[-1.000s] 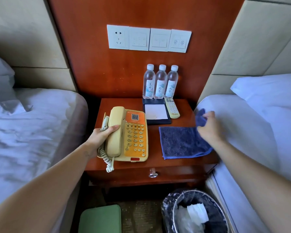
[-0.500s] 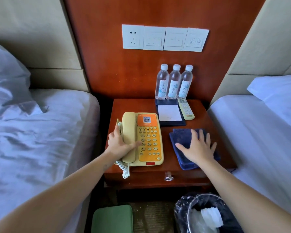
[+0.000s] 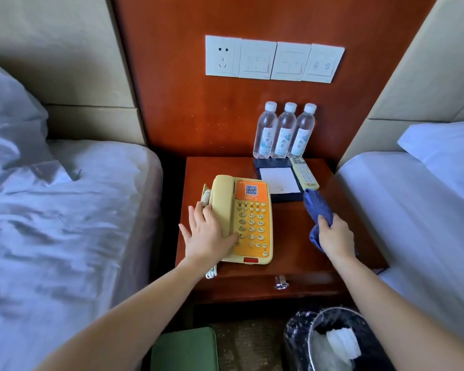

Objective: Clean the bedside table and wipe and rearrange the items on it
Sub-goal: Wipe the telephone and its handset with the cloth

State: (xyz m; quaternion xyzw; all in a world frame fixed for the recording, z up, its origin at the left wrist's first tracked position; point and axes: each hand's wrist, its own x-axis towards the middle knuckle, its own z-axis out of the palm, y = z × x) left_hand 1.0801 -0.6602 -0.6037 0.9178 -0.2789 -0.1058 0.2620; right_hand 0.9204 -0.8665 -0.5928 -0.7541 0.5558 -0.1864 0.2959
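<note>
Centre of frame: we see the left hand (image 3: 206, 236) flat, fingers spread, resting on the yellow telephone (image 3: 248, 218), which sits on the bedside table (image 3: 292, 236). Right of it, the right hand (image 3: 335, 236) clenches a bunched blue cloth (image 3: 318, 207) over the tabletop. Water bottles (image 3: 285, 131), notepad (image 3: 277, 180) and remote (image 3: 304, 174) are at the table's upper right.

Wooden bedside table (image 3: 289, 231). Holds: yellow-orange telephone (image 3: 252, 210); notepad (image 3: 279, 180) just behind-right of the telephone; remote control (image 3: 304, 174) beyond it; three water bottles (image 3: 284, 132) rearmost.
</note>
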